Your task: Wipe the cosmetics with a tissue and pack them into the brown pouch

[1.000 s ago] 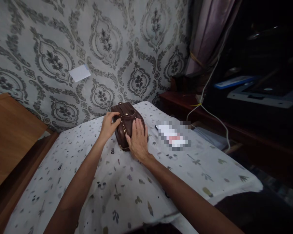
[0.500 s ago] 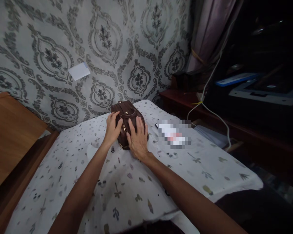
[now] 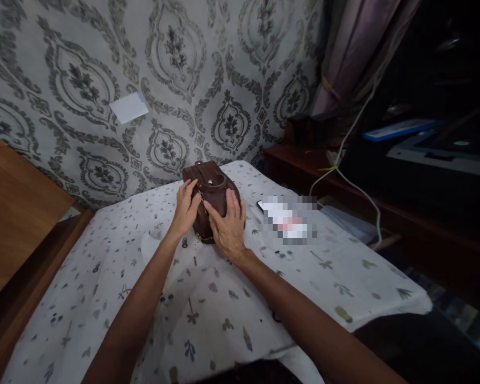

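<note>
A brown leather-like handbag (image 3: 210,176) with a short handle, gold studs and a gold zipper rests on the cloth-covered table. My left hand (image 3: 185,209) is at the bag's left side, its bent fingers and thumb gripping the edge beside the zipper. My right hand (image 3: 228,224) lies over the bag's near right part, fingers stretched forward and thumb spread toward the zipper. Whether either thumb touches the zipper pull I cannot tell. The near part of the bag is partly hidden under my right hand.
To the right of the bag lies a phone (image 3: 260,205), mostly blurred out. The patterned white tablecloth (image 3: 224,298) covers the table. Behind is a wallpapered wall with a white card (image 3: 128,108). A white cable (image 3: 362,192) hangs beside a dark red desk (image 3: 292,160); a wooden panel (image 3: 20,208) stands left.
My right hand has shifted slightly over the bag, its fingers drawing closer together. My left thumb has moved nearer the zipper edge. The bag stays in place; the camera view has turned slightly.
</note>
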The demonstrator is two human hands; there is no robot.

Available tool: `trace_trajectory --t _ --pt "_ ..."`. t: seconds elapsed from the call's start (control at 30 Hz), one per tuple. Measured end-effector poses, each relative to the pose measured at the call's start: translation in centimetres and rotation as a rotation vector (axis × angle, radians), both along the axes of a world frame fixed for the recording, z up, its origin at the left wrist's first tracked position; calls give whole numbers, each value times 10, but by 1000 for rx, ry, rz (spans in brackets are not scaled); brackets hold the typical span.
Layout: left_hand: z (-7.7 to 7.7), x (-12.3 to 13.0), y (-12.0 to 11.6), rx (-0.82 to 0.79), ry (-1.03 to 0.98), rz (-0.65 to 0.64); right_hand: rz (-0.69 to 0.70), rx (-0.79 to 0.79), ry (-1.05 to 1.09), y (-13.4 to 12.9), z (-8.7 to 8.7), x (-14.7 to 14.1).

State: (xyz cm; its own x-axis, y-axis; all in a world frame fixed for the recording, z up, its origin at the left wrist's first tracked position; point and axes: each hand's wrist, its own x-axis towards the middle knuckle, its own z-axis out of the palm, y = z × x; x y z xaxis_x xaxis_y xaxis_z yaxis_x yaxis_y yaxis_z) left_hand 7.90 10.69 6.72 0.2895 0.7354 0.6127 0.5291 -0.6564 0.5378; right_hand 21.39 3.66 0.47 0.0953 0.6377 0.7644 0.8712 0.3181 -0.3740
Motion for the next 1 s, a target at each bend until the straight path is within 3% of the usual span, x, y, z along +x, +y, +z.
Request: trace_trajectory --t 0.2,0.53,0.73,1.0 --pt "7 -3 -2 2 11 -9 20 -6 -15 -1 0 2" --pt "43 10 3 136 165 140 1 -27 -19 -2 4 1" --pt "39 19 1 180 101 187 0 -65 -32 -4 7 2" --pt "29 18 7 39 -157 117 -6 -53 -23 -3 7 1"
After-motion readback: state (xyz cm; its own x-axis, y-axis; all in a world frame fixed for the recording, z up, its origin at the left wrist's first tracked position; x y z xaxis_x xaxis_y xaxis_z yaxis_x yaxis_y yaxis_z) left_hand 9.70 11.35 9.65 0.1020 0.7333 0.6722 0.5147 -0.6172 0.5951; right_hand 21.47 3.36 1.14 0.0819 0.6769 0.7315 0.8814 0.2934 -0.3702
